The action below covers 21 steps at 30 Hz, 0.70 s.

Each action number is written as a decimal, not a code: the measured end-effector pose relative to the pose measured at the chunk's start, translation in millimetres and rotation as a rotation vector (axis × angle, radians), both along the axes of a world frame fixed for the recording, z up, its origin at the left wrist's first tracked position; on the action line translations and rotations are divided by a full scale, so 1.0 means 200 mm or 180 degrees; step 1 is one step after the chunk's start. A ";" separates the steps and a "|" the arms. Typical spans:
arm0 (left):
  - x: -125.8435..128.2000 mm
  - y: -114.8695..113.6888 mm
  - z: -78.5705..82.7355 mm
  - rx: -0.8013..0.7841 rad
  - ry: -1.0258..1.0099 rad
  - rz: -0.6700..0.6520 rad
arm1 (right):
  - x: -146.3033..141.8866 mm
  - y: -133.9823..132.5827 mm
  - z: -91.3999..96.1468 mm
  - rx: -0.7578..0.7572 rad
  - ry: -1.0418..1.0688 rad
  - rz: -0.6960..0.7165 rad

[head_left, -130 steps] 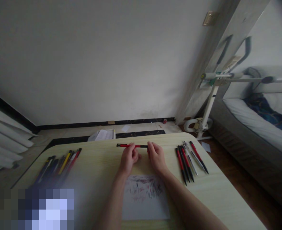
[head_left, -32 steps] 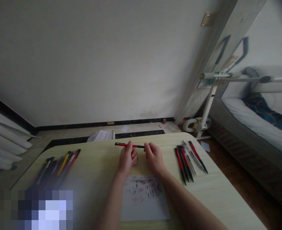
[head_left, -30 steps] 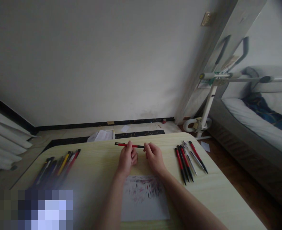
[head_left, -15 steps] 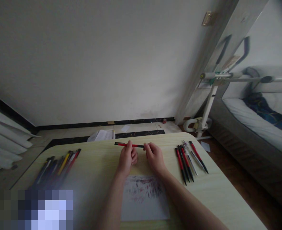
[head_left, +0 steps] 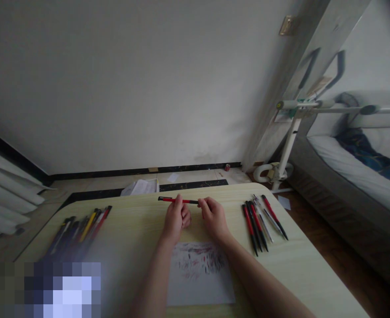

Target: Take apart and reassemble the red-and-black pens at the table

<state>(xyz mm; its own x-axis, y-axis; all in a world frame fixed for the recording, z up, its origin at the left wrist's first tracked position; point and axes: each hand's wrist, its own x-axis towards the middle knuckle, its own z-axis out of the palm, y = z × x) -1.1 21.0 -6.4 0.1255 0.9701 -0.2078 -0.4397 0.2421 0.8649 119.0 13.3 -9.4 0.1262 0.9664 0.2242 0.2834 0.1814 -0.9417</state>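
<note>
A red pen with black ends [head_left: 190,202] lies level between my two hands, above the far part of the table. My left hand [head_left: 176,217] is closed around its middle, thumb on top. At the pen's black right end, the fingertips of my right hand [head_left: 213,216] are pinched on it. Below my wrists is a sheet of white paper [head_left: 199,285], its upper half covered with short black and red strokes. My forearms overlap the paper's sides.
Several pens [head_left: 256,225], red-black and clear, lie at the right of the pale wooden table [head_left: 128,247]. At the left lies a bunch of pens [head_left: 87,227], partly blurred. Beyond are a wall, a white exercise frame [head_left: 287,150] and a sofa [head_left: 340,198].
Almost nothing differs. Both hands keep the same grip on the red pen, which has shifted very slightly to the left.
</note>
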 end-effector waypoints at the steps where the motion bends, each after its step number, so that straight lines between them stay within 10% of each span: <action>1: 0.00 0.00 0.00 0.0000 -0.0006 0.0005 | 0.00 0.00 0.00 0.0007 0.0009 -0.0005; 21: 0.00 0.00 0.00 0.0047 0.0040 -0.0029 | 0.00 0.00 0.00 0.0071 0.0033 -0.0026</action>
